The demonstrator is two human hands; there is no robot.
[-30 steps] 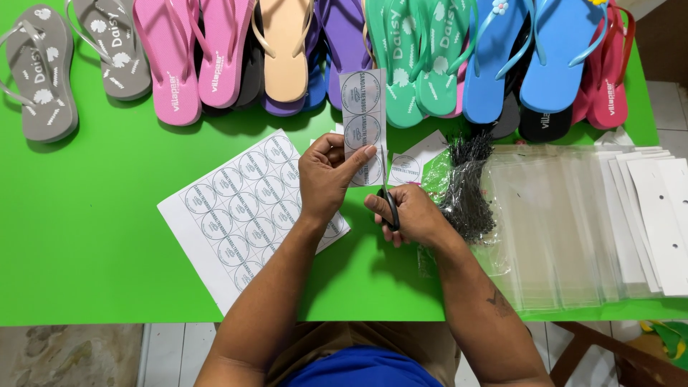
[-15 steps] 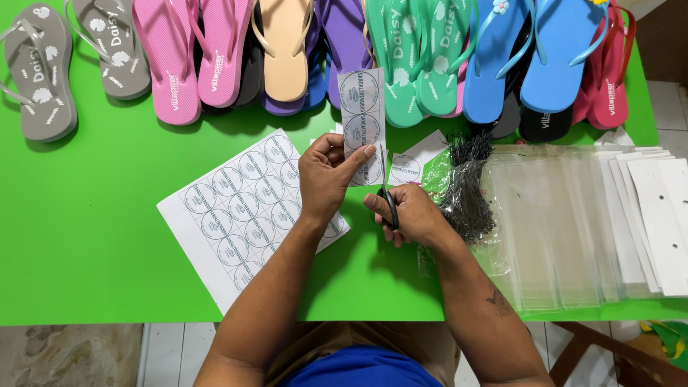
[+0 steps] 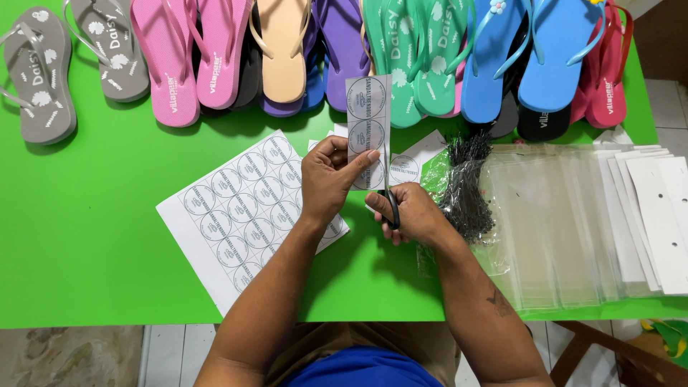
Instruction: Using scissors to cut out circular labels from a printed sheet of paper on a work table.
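My left hand [image 3: 328, 179] pinches a narrow white strip of round printed labels [image 3: 368, 118] and holds it upright above the green table [image 3: 86, 244]. My right hand [image 3: 413, 213] grips black-handled scissors [image 3: 390, 201], whose blades run up along the strip's right edge. A larger white sheet of the same round labels [image 3: 236, 215] lies flat under my left forearm. A cut label piece [image 3: 408, 168] lies just behind my hands.
A row of flip-flops in grey, pink, tan, purple, teal, blue and red [image 3: 287, 57] lines the far edge. A bundle of black ties [image 3: 466, 186] sits right of my right hand, beside stacked clear bags [image 3: 559, 222] and white header cards [image 3: 659, 215].
Almost nothing has moved. The hands, strip and scissors stay in nearly the same place over the second.
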